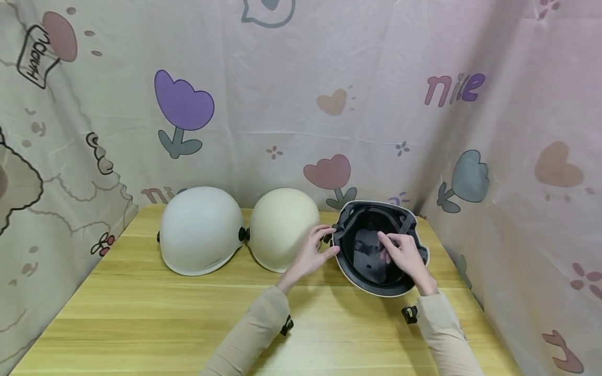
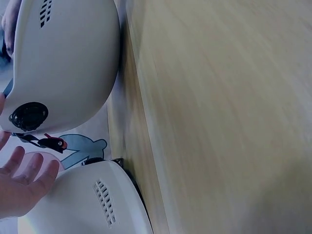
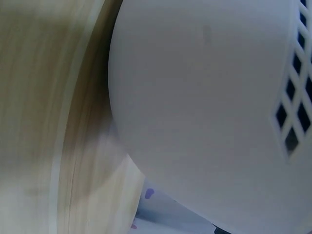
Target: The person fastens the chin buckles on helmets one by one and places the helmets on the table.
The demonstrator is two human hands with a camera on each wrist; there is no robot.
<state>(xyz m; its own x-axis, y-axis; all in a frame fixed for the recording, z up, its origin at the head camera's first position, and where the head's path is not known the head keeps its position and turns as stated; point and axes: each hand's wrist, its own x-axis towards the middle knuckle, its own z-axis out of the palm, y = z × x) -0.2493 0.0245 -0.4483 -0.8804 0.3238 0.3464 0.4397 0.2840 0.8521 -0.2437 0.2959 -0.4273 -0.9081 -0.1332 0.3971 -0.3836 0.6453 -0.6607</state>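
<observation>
An upturned helmet (image 1: 348, 277) with a pale shell and a black inside lies at the right of the table, its opening towards me. My left hand (image 1: 308, 256) is at its left rim, index finger and thumb spread on either side of the black round knob (image 2: 29, 116); its other fingers stay loose. Over the opening is my right hand (image 1: 405, 255), its fingers reaching in by a dark, shiny panel (image 1: 369, 261). Whether these fingers pinch the panel I cannot tell. In the right wrist view the pale shell (image 3: 204, 107) with its diamond-shaped vents fills most of the picture.
To the left, a cream helmet (image 1: 282, 230) and a white helmet (image 1: 202, 230) stand dome up in a row on the wooden table (image 1: 178, 318). The cream one is close behind my left hand. A printed curtain (image 1: 263, 104) hangs behind and along both sides.
</observation>
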